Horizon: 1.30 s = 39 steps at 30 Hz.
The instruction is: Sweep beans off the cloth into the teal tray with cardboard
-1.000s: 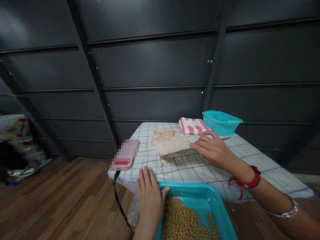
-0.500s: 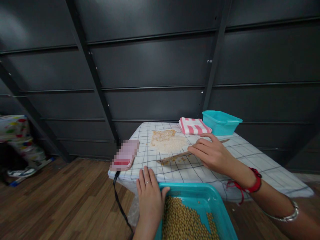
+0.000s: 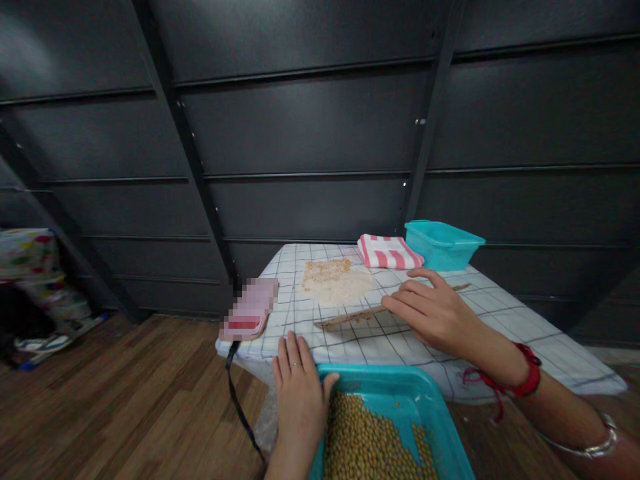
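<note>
My right hand (image 3: 430, 310) pinches a thin brown stick (image 3: 350, 318) near its middle, low over the checked tablecloth, its tip pointing left. Past my knuckles the stick's other end reaches to the right. My left hand (image 3: 300, 393) lies at the left back corner of a turquoise tray (image 3: 400, 373), its fingers stretched out onto the table's edge and its thumb over the rim. Many round yellow-brown beans (image 3: 370, 437) fill the left and front part of this tray. Behind the stick, a flat patch of white grains (image 3: 340, 288) with yellow bits (image 3: 325, 267) lies on the cloth.
A phone in a pink case (image 3: 253, 310) lies at the table's left edge, near a black cord (image 3: 237, 400). At the back are a folded pink-and-white striped cloth (image 3: 390, 252) and a turquoise basin (image 3: 445, 245). A dark panelled wall (image 3: 310, 133) stands behind the table (image 3: 520, 333).
My right hand has shifted slightly right with the stick. Yellow bits that lay below the stick no longer show clearly on the cloth. My left hand and the tray have stayed put.
</note>
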Available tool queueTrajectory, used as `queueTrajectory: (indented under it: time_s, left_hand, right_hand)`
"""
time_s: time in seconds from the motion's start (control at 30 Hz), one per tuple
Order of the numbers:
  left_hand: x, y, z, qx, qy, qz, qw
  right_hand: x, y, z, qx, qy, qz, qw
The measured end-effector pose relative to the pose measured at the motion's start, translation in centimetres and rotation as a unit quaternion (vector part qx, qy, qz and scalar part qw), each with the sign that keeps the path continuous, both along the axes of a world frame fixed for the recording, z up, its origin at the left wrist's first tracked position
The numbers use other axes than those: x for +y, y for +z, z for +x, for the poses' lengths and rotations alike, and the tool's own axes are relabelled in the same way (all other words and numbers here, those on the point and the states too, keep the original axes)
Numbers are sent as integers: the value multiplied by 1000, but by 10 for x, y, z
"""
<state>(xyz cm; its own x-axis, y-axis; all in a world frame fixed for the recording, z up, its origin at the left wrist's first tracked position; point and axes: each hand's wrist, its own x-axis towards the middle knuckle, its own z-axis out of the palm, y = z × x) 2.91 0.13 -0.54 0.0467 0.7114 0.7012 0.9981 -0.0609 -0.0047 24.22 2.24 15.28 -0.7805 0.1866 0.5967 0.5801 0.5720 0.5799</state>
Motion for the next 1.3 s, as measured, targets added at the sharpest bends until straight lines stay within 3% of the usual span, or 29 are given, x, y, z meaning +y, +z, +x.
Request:
queueTrajectory:
  time_s: [0.37,1.3]
  left_hand:
    - [0,2,-1,21,3,10,1000]
    - [1,1,-2,9,0,-9,1000]
  right_hand:
    - [0,4,-11,-19,-3,8,1000]
    - [-10,7,0,-20,-4,-2,1000]
